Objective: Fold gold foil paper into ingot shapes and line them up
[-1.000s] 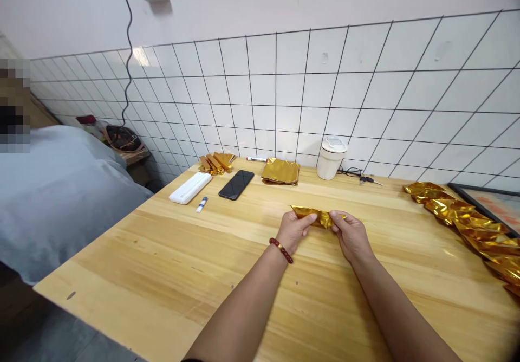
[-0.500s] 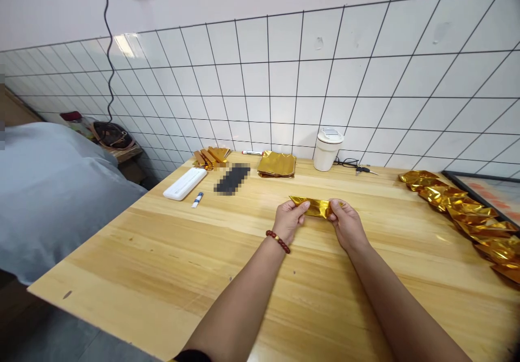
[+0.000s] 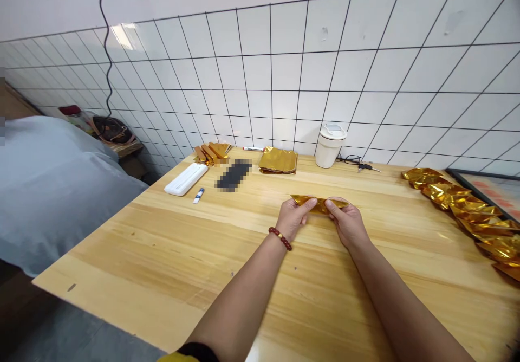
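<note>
A folded strip of gold foil paper (image 3: 319,205) with pointed ends is held level above the wooden table (image 3: 227,243). My left hand (image 3: 293,217) pinches it left of its middle, thumb on top; a dark red bead bracelet circles that wrist. Close beside it, my right hand (image 3: 346,218) grips the other half the same way, the thumbs a short gap apart. Fingers behind the paper are mostly hidden. Beyond the hands lies a stack of flat gold foil sheets (image 3: 278,160). Folded gold foil pieces (image 3: 459,205) overlap in a row on the right.
At the back stand a white lidded cup (image 3: 331,146), glasses (image 3: 350,159), keys (image 3: 369,167) and a marker (image 3: 254,149). Toward the left are gold strips (image 3: 212,153), a white power bank (image 3: 187,179), a blurred dark object (image 3: 233,175) and a small tube (image 3: 199,195). A person (image 3: 73,188) is beyond the left edge.
The thumbs have moved closer together on the foil paper. Its front face looks narrower and darker, with the right tip now showing past my right thumb. The view has shifted slightly.
</note>
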Motion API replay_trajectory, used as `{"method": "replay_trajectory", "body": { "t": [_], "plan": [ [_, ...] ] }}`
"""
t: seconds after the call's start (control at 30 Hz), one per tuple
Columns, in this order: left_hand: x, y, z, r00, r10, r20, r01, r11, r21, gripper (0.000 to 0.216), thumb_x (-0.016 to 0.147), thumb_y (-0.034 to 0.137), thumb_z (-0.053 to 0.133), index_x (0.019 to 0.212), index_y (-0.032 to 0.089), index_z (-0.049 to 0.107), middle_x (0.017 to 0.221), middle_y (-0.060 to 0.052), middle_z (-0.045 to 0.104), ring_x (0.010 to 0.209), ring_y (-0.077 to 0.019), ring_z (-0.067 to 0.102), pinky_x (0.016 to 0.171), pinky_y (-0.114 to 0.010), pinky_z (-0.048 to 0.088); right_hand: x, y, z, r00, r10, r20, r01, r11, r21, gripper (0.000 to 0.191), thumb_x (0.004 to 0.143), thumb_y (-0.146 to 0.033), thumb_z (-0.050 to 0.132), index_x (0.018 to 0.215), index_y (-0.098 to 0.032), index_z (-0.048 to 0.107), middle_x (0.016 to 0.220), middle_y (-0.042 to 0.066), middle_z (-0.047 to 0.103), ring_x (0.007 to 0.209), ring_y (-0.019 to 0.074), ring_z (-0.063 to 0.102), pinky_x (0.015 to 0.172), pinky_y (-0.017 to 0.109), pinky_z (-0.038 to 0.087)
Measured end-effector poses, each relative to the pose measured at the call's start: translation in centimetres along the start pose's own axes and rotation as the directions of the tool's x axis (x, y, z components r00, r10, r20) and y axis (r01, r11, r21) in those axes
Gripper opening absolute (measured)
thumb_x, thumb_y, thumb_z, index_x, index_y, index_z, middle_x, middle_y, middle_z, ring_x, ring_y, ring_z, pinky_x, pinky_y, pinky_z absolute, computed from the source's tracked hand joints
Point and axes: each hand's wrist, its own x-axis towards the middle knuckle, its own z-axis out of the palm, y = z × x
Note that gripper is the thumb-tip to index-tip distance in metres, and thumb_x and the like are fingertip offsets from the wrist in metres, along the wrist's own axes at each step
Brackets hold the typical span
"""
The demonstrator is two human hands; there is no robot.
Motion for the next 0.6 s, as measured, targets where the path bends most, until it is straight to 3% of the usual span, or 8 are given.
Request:
{"method": "replay_trajectory", "body": {
  "t": [0.17, 0.33, 0.43, 0.6],
  "plan": [
    [0.2, -0.3, -0.1, 1.0, 0.02, 0.007, -0.02, 1.0, 0.0, 0.046, 0.053, 0.051, 0.088, 0.071, 0.012, 0.072, 0.061, 0.0, 0.061, 0.039, -0.0013, 0.033, 0.04, -0.022, 0.022, -0.2, -0.2, 0.2, 1.0, 0.013, -0.018, -0.013, 1.0, 0.015, 0.043, 0.055, -0.055, 0.088, 0.074, -0.021, 0.071, 0.056, -0.003, 0.055, 0.054, 0.011, 0.04, 0.055, 0.027, 0.033],
    [0.3, -0.5, -0.3, 1.0, 0.017, 0.025, -0.017, 1.0, 0.005, 0.047, 0.052, 0.051, 0.089, 0.069, 0.012, 0.071, 0.055, 0.002, 0.057, 0.04, -0.0021, 0.034, 0.041, -0.022, 0.023, -0.1, 0.1, 0.3, 1.0, 0.023, -0.02, -0.023, 1.0, -0.014, 0.043, 0.058, -0.058, 0.086, 0.06, -0.021, 0.064, 0.049, -0.004, 0.047, 0.052, 0.0108, 0.038, 0.054, 0.028, 0.034],
    [0.2, -0.3, -0.3, 1.0, -0.001, 0.008, 0.001, 1.0, -0.01, 0.046, 0.052, 0.049, 0.09, 0.069, 0.012, 0.07, 0.052, 0.003, 0.054, 0.04, -0.0022, 0.035, 0.041, -0.022, 0.021, 0.1, 0.1, 0.2, 0.999, 0.013, -0.039, -0.012, 1.0, 0.023, 0.041, 0.059, -0.056, 0.087, 0.063, -0.02, 0.066, 0.054, -0.003, 0.052, 0.052, 0.0102, 0.04, 0.051, 0.027, 0.034],
    [0.3, 0.7, -0.5, 0.999, -0.014, -0.031, 0.008, 0.982, -0.187, 0.048, 0.063, 0.053, 0.083, 0.085, 0.013, 0.071, 0.079, -0.006, 0.071, 0.043, -0.0033, 0.044, 0.042, -0.02, 0.025, 0.8, -0.5, -0.5, 0.986, 0.046, -0.161, 0.003, 0.957, 0.29, 0.041, 0.055, -0.047, 0.092, 0.071, -0.022, 0.064, 0.07, -0.003, 0.059, 0.052, 0.0065, 0.037, 0.044, 0.022, 0.031]
  ]
}}
